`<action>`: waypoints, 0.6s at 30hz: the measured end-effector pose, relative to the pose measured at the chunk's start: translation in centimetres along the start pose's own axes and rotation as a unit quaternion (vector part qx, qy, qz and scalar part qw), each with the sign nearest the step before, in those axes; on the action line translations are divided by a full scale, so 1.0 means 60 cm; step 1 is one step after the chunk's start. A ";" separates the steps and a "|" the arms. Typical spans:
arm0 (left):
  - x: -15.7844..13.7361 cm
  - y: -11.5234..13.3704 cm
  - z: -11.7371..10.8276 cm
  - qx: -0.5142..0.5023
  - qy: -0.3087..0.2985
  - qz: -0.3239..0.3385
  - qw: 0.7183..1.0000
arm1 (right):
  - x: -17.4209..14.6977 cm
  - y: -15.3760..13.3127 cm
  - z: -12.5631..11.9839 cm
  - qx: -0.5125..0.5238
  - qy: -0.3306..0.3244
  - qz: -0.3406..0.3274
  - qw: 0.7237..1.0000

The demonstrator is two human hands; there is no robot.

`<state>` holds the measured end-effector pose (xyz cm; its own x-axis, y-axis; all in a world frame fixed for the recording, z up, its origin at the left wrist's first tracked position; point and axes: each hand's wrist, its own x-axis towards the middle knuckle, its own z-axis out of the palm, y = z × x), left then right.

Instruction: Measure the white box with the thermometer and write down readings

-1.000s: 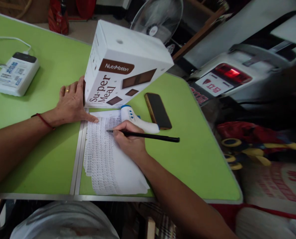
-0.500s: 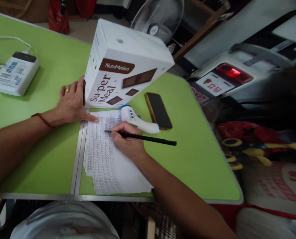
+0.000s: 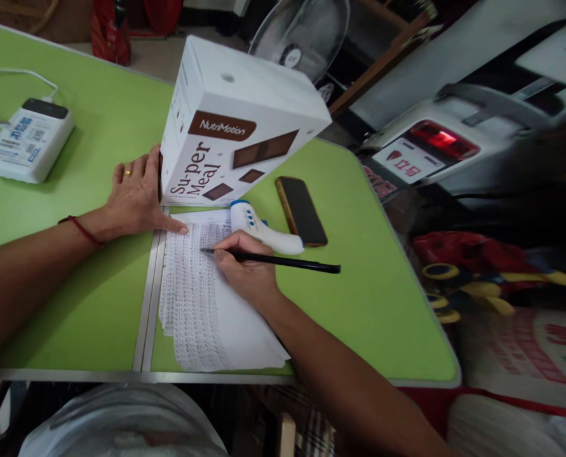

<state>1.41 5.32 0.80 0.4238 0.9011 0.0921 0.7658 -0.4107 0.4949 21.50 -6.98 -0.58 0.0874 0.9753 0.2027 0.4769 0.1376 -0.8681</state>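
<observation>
My right hand (image 3: 248, 266) grips a black pen (image 3: 287, 259), its tip on or just over the upper part of a written sheet of paper (image 3: 197, 304). Rows of small handwriting cover the sheet's left side, and its right side is blank. More sheets lie beneath it. My left hand (image 3: 134, 193) rests flat with fingers spread, its thumb on the paper's top left edge and its fingers beside a white NutriMotion box (image 3: 235, 89). A white infrared thermometer (image 3: 268, 231) lies just beyond my right hand, partly hidden by it.
On the green folding table (image 3: 359, 304) a dark phone (image 3: 304, 212) lies right of the thermometer. A white device with a cable (image 3: 28, 139) sits at the left. Beyond the table stand a fan (image 3: 306, 38) and a grey-white machine with a red display (image 3: 444, 139).
The pen's rear end has swung slightly to the right and down. My left hand stays in place, and the whole view has shifted a little.
</observation>
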 end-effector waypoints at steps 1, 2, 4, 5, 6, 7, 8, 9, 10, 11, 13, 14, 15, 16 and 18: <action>0.000 0.000 0.000 -0.001 0.002 0.001 1.000 | 0.000 0.000 0.000 -0.001 0.004 -0.001 1.000; 0.000 0.000 0.000 -0.001 0.004 0.003 1.000 | 0.000 0.000 0.001 -0.001 0.007 -0.003 1.000; 0.000 0.000 0.000 0.005 0.007 0.006 1.000 | 0.000 0.000 0.002 0.000 0.008 -0.007 1.000; 0.001 0.000 0.000 0.009 0.006 0.005 1.000 | 0.000 -0.001 0.002 0.002 0.006 -0.009 1.000; 0.001 -0.001 0.001 0.010 0.006 0.004 1.000 | 0.000 -0.002 0.002 0.004 0.004 -0.010 1.000; 0.001 -0.003 0.002 0.010 0.007 0.005 1.000 | 0.000 -0.002 0.002 0.006 0.002 -0.010 1.000; 0.002 -0.006 0.003 0.008 0.009 0.008 1.000 | 0.000 -0.002 0.002 0.005 0.000 -0.007 1.000; 0.003 -0.009 0.005 0.004 0.013 0.015 1.000 | 0.000 -0.002 0.001 0.004 -0.001 -0.003 1.000; 0.003 -0.013 0.007 -0.001 0.019 0.023 1.000 | 0.000 -0.002 0.001 0.003 0.000 0.003 1.000; 0.004 -0.016 0.009 -0.007 0.024 0.030 0.999 | 0.000 -0.002 0.000 0.002 0.002 0.007 1.000; 0.005 -0.020 0.012 -0.016 0.031 0.038 0.999 | 0.000 -0.002 0.000 0.004 0.006 0.008 1.000; 0.005 -0.020 0.011 -0.018 0.030 0.036 0.999 | 0.000 -0.001 0.000 0.004 0.008 0.006 1.000; 0.004 -0.018 0.010 -0.018 0.026 0.031 0.999 | 0.000 -0.001 0.001 0.003 0.009 0.004 1.000; 0.003 -0.015 0.008 -0.018 0.020 0.023 0.999 | 0.000 -0.001 0.001 0.001 0.011 0.004 1.000; 0.001 -0.006 0.002 -0.015 0.007 0.005 1.000 | -0.001 -0.002 0.001 -0.006 0.015 0.009 1.000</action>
<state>1.24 5.53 0.50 0.4233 0.8993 0.1095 0.7469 -0.4148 0.5197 21.38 -7.02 -0.55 0.1227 0.9719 0.2008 0.4848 0.1179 -0.8666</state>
